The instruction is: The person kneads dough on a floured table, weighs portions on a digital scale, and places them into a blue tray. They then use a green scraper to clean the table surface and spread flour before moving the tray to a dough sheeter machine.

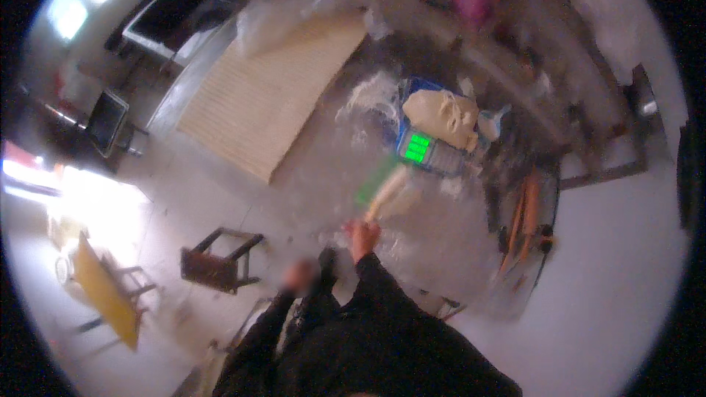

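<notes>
Reaching forward from a dark sleeve, right hand (363,236) with its grip closed around the lower end of a pale rolling pin (387,191), stick slanting up and away over the floured counter (323,154). Beyond the grip, a scale (429,151) with a green display, dough lump (441,117) on it. Left hand (300,276) low, just left of the grip, blurred; open or closed, cannot tell.
</notes>
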Demonstrator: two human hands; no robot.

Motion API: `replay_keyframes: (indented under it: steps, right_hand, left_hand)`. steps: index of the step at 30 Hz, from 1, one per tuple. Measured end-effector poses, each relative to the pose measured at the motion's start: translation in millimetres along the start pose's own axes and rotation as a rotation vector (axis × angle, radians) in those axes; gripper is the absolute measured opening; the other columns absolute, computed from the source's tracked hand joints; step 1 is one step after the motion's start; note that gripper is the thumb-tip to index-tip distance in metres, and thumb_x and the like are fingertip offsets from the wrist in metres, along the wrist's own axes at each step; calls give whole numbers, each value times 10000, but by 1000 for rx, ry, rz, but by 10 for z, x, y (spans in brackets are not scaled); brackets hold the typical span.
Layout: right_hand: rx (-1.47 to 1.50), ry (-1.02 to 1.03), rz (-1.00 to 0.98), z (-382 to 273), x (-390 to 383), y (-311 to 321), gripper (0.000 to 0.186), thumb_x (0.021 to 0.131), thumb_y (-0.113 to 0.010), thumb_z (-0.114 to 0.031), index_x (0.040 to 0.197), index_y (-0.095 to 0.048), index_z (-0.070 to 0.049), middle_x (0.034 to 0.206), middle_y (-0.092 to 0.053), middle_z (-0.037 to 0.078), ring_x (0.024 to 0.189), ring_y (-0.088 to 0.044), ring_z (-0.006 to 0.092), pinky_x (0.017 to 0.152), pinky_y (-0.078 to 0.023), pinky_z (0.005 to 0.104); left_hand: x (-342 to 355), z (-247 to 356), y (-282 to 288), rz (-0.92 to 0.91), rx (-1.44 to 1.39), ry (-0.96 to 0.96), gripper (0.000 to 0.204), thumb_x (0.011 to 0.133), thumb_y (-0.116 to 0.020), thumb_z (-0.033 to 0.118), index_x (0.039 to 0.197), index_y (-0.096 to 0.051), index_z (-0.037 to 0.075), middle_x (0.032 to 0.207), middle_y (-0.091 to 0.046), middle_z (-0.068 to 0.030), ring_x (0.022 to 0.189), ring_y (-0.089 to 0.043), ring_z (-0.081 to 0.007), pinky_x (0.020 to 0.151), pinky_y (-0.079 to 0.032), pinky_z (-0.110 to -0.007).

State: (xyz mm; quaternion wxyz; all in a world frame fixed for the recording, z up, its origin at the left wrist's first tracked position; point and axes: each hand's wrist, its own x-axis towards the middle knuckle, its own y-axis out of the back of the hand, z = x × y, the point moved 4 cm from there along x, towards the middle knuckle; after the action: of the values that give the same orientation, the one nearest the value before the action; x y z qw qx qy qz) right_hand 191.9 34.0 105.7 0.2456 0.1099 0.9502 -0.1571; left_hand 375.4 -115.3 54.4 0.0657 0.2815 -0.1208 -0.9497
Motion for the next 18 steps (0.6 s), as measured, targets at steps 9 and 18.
replay_keyframes:
  steps: [9, 18]
  right_hand:
    - [-236, -269, -163, 588, 168, 290, 105, 770, -549, -91, 815, -536, 3, 570, -562, 79, 440, -553, 157, 358, -414, 265]
    - [-334, -83, -463, 160, -388, 156, 152, 819, -522, -74, 942, -493, 11, 666, -587, 93, 529, -594, 202, 452, -510, 332]
  left_hand:
    - [232, -638, 100, 175, 170, -273, 194, 826, -570, 164, 879, -618, -16, 716, -620, -87, 595, -589, -131, 554, -495, -270]
    - [181, -1095, 213, 134, 109, -233, 163, 858, -535, 227, 876, -597, 78, 757, -585, -76, 674, -577, -198, 637, -480, -346]
